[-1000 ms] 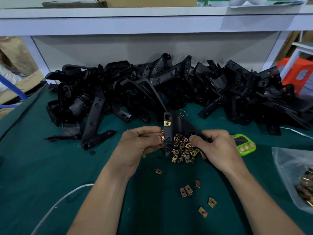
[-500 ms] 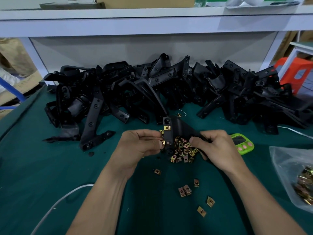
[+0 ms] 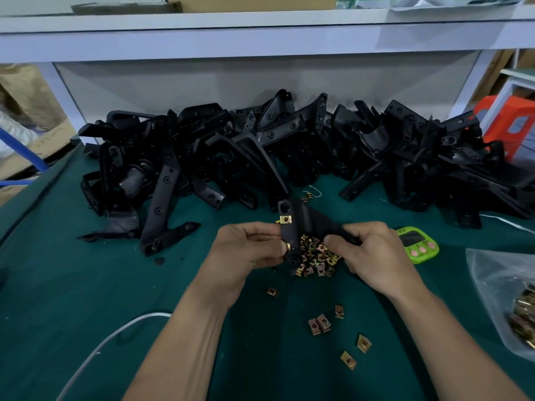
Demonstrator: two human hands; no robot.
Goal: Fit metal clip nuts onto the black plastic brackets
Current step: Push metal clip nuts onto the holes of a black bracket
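L hand (image 3: 249,253) pinched a clip nut (image 3: 287,246) onto left edge of the bracket (image 3: 293,233), thumb tip on the nut, w/ R hand (image 3: 373,256) gripping its right end, fingers curled.

A green timer (image 3: 418,245) with pink buttons lies just beside the right hand (image 3: 373,256), on its outer side. Further out that way sits a clear plastic bag (image 3: 489,273). A white cable (image 3: 94,349) curves over the green mat (image 3: 58,299) below the left hand (image 3: 246,256). Beyond both hands runs a white shelf (image 3: 260,36)
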